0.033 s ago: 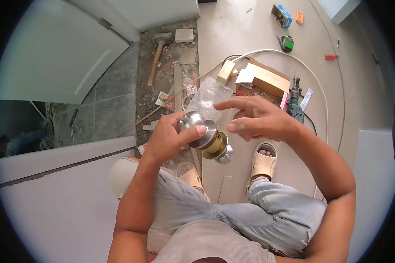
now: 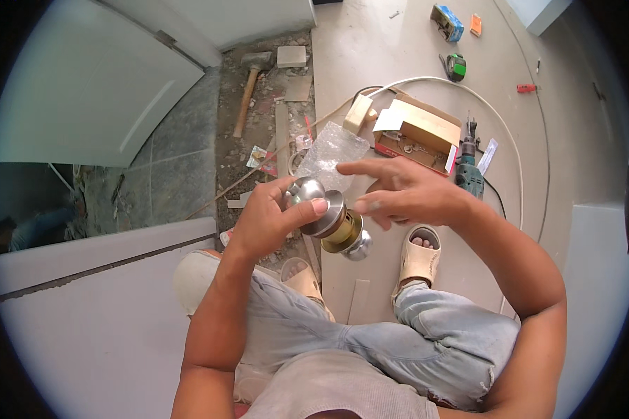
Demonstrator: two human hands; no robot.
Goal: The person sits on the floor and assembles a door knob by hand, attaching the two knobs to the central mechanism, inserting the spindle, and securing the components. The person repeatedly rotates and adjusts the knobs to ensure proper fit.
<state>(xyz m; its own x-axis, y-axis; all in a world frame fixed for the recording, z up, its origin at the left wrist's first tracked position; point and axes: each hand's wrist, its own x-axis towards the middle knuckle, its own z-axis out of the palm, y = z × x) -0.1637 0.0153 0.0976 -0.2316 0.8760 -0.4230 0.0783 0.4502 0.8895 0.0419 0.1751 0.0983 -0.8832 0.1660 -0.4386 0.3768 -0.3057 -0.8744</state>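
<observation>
My left hand (image 2: 267, 215) is closed round one end of a silver and brass door knob set (image 2: 339, 222), its thumb pressed on the round plate. The knob set tilts, with its second silver knob hanging free at the lower right. Just to its right hovers my right hand (image 2: 405, 188), index finger stretched out and thumb apart, holding nothing. A gap shows between its fingertips and the knob set. Beyond both hands a sheet of bubble wrap (image 2: 333, 150) lies on the floor, partly hidden by my right hand's fingers.
An open cardboard box (image 2: 423, 133) with small parts sits beyond my right hand, beside a green power drill (image 2: 470, 167). A white cable (image 2: 496, 112) loops from a power strip (image 2: 358, 114). Farther off lie a tape measure (image 2: 456, 67), a red-handled tool (image 2: 527, 89) and a hammer (image 2: 248, 94) on rubble.
My right hand has shifted slightly left toward the knob set, uncovering more of the cardboard box. My left hand keeps its hold on the knob set.
</observation>
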